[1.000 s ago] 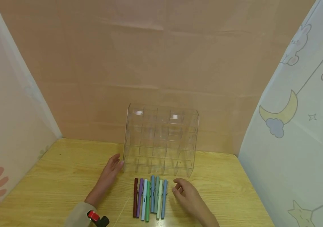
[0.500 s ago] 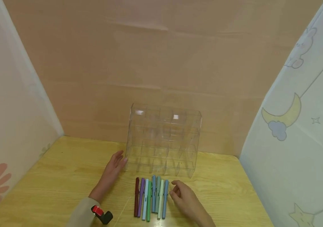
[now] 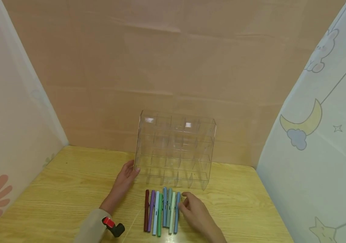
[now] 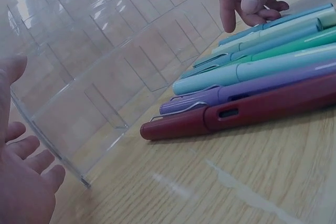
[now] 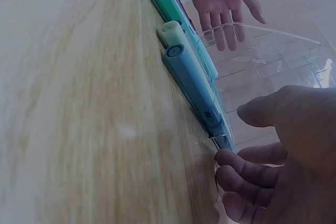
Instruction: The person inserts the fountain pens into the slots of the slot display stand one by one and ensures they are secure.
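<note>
My loose right hand [image 3: 196, 213] has neared the end blue pen [image 3: 177, 217] — reachable; left hand [image 3: 125, 176] relaxed, 8 o'clock of the rack [image 3: 173, 157]

Soft muted light, white glints on clear rack [image 3: 175, 150], hazy, cooler-toned wrist views

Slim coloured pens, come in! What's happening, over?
Left grip at left edge of clear plastic rack. Right grip beside rightmost slim blue pen, contact unclear. Pen on yellow wooden table, pale green pen alongside.
</note>
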`<state>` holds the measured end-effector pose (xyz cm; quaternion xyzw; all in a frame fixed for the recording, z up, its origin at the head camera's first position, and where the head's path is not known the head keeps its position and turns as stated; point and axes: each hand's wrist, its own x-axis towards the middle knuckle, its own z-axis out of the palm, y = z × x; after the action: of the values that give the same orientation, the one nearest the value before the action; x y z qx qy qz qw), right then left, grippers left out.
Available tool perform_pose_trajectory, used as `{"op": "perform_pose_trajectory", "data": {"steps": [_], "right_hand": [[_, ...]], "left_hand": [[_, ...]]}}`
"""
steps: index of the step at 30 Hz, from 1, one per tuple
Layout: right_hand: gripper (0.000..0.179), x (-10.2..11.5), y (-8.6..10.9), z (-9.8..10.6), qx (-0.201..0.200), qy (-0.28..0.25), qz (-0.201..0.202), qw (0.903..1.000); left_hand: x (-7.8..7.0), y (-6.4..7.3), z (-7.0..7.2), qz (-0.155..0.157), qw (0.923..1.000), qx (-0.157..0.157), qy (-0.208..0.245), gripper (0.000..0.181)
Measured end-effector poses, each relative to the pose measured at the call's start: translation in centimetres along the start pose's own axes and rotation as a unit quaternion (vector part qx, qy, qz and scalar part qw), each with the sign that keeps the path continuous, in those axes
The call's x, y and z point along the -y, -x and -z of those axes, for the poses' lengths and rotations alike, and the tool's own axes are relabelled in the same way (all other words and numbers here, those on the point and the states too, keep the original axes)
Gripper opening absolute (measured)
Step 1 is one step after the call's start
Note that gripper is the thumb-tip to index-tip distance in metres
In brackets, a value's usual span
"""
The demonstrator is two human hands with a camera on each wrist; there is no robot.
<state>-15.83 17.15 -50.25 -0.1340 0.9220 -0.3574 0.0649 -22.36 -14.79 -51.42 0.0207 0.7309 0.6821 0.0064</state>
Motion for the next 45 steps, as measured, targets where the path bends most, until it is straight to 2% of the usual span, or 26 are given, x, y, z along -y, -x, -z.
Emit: {"op": "perform_pose_trajectory", "data": {"steps": [15, 21, 30, 45], "right_hand": [[0.056, -0.1, -0.8, -0.4, -0.014, 0.033, 0.01, 0.9993], [0.058, 0.1, -0.9, -0.4, -0.009, 0.027, 0.012, 0.9995], [0.055, 0.4, -1.4, -0.5, -0.019, 0.05, -0.012, 0.9985], [0.047, 0.9, -2.1, -0.7, -0.032, 0.072, -0.006, 0.9969]], "left_hand": [[0.3, -0.9, -0.5, 0.012, 0.9998, -0.01, 0.009, 0.075], [0.4, -1.1, -0.6, 0.016, 0.9996, -0.014, 0.021, 0.075], [0.4, -1.3, -0.7, 0.004, 0.9998, -0.016, 0.012, 0.073], [0.8, -1.4, -0.9, 0.003, 0.9997, -0.023, 0.007, 0.077]]}}
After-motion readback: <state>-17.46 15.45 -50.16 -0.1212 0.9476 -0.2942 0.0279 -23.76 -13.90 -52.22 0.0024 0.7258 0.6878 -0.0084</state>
